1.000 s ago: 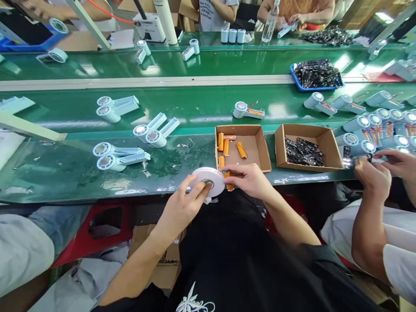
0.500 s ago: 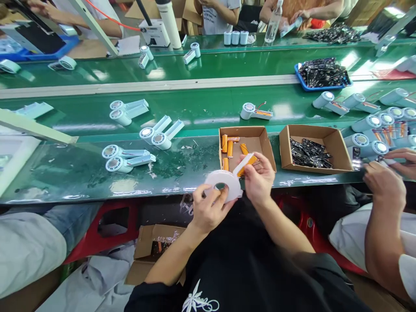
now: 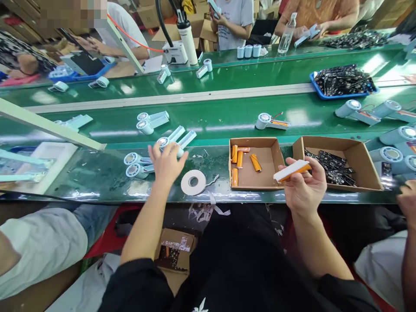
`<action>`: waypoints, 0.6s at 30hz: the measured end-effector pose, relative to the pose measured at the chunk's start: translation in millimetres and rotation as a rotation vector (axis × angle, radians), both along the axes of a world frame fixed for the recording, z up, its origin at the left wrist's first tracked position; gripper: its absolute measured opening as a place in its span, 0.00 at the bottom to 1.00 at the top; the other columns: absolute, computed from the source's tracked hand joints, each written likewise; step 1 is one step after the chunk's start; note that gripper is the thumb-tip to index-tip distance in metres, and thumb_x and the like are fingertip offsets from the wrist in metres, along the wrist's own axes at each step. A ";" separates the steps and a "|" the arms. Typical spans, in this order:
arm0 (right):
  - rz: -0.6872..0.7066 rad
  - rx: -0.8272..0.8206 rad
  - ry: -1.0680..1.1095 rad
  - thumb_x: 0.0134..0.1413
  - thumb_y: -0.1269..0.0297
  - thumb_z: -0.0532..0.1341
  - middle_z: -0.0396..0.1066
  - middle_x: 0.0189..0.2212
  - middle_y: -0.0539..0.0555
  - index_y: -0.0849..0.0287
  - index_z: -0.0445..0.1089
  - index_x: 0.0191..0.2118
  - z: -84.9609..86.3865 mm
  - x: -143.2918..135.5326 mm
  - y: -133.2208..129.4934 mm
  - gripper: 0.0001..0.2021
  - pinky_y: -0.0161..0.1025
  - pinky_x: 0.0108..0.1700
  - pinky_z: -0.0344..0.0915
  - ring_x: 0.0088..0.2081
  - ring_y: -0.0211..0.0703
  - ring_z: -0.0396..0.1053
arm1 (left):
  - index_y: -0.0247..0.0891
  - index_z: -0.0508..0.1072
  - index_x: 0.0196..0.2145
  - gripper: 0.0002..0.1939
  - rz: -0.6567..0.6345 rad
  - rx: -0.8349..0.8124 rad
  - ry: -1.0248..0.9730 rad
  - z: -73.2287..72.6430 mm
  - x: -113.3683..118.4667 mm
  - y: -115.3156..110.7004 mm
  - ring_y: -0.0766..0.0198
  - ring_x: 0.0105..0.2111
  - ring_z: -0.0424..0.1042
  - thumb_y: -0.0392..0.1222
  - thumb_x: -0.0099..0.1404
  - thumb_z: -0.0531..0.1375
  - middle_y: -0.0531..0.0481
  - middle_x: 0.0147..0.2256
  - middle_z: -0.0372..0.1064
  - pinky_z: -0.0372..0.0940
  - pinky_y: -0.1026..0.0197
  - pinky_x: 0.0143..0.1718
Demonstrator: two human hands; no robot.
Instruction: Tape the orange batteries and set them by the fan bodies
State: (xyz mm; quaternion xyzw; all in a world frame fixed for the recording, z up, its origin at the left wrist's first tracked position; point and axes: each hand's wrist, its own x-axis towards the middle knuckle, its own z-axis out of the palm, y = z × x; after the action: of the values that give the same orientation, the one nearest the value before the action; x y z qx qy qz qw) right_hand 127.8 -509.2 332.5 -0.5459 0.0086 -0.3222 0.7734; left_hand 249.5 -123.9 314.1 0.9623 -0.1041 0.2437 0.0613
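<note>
My right hand [image 3: 305, 190] grips an orange battery [image 3: 294, 170] with a strip of white tape along its top, held over the gap between two cardboard boxes. My left hand [image 3: 167, 167] is stretched out with fingers apart over the pale blue fan housings [image 3: 186, 139]; whether its fingertips touch one is hidden. The roll of white tape [image 3: 186, 184] lies flat on the bench to the right of that hand, its loose end curling. Two more housings [image 3: 132, 170] lie to the left, partly behind the hand. Several orange batteries [image 3: 255, 163] sit in the nearer box.
The battery box [image 3: 268, 184] and a box of black circuit boards [image 3: 364, 180] stand along the bench edge. A blue tray [image 3: 320, 93] of boards is farther back on the green belt. Co-workers sit on both sides and opposite. A slanted metal bar [image 3: 65, 128] crosses the left.
The tape roll has left my left hand and now lies on the bench. That hand has moved left to the housings. My right hand has moved right with the taped battery.
</note>
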 end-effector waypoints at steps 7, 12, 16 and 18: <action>-0.106 -0.258 -0.029 0.45 0.63 0.79 0.84 0.39 0.49 0.44 0.79 0.48 19.8 0.1 -60.0 0.22 0.50 0.35 0.85 0.36 0.54 0.84 | 0.36 0.82 0.45 0.14 -0.084 0.576 0.517 36.0 84.2 -21.6 0.43 0.55 0.69 0.37 0.68 0.58 0.36 0.48 0.77 0.62 0.40 0.61; -0.164 -0.447 -0.136 0.49 0.57 0.78 0.83 0.38 0.44 0.36 0.79 0.50 57.0 41.2 -75.9 0.21 0.48 0.40 0.86 0.42 0.52 0.84 | 0.34 0.82 0.45 0.18 -0.308 0.594 0.466 31.3 141.7 -82.3 0.48 0.58 0.64 0.28 0.68 0.54 0.35 0.52 0.73 0.68 0.52 0.54; 0.111 -0.512 -0.266 0.50 0.64 0.78 0.83 0.41 0.47 0.44 0.77 0.53 81.7 108.7 -57.2 0.24 0.42 0.41 0.85 0.45 0.48 0.83 | 0.36 0.80 0.49 0.19 -0.430 0.610 0.463 25.1 182.0 -149.8 0.45 0.60 0.62 0.26 0.66 0.56 0.37 0.56 0.70 0.61 0.36 0.63; 0.245 -0.518 -0.215 0.52 0.66 0.76 0.83 0.43 0.48 0.46 0.75 0.53 79.5 142.3 -46.5 0.23 0.41 0.42 0.84 0.45 0.46 0.83 | 0.36 0.80 0.49 0.19 -0.457 0.617 0.498 23.2 190.2 -172.6 0.43 0.58 0.65 0.25 0.66 0.57 0.36 0.55 0.70 0.60 0.31 0.61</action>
State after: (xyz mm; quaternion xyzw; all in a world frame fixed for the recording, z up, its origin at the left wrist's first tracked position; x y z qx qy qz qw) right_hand 270.1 -555.7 412.0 -0.6847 -0.2218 -0.2738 0.6380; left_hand 439.7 -296.6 337.3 0.9172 -0.3635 -0.0574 -0.1526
